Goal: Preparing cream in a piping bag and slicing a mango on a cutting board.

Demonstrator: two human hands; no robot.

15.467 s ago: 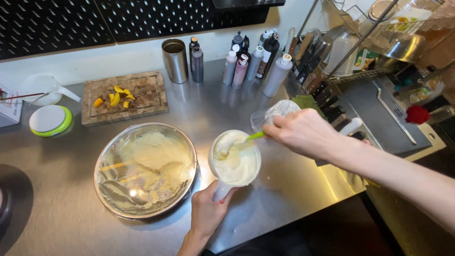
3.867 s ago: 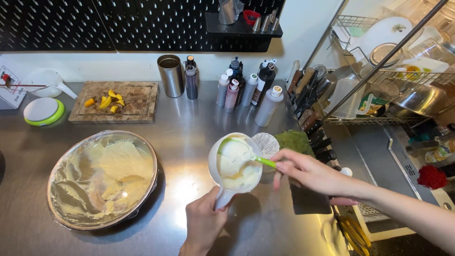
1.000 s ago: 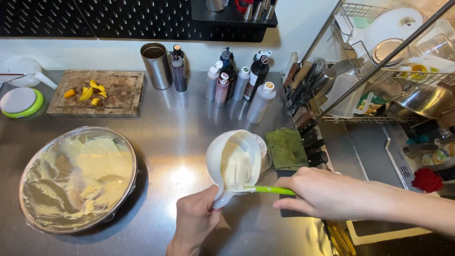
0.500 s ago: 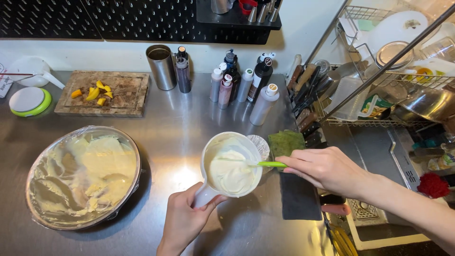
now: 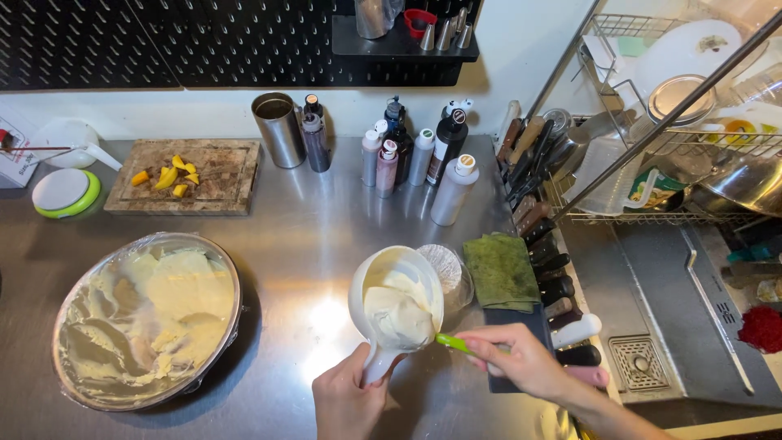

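Low in the middle of the frame, the left hand (image 5: 349,401) was clamped around the handle of a white pitcher (image 5: 397,303), which was tilted over the steel counter (image 5: 309,236) and held pale cream. To its right, the right hand (image 5: 521,360) pinched a green-handled spatula (image 5: 453,343) whose working end disappeared into the cream. A large steel bowl (image 5: 148,319), smeared with the same cream, sat at lower left. Just right of the pitcher lay a folded green cloth (image 5: 501,271), with a small glass dish (image 5: 446,273) between them. At upper left a wooden cutting board (image 5: 183,175) carried yellow fruit pieces, and squeeze bottles (image 5: 417,159) clustered at upper centre.
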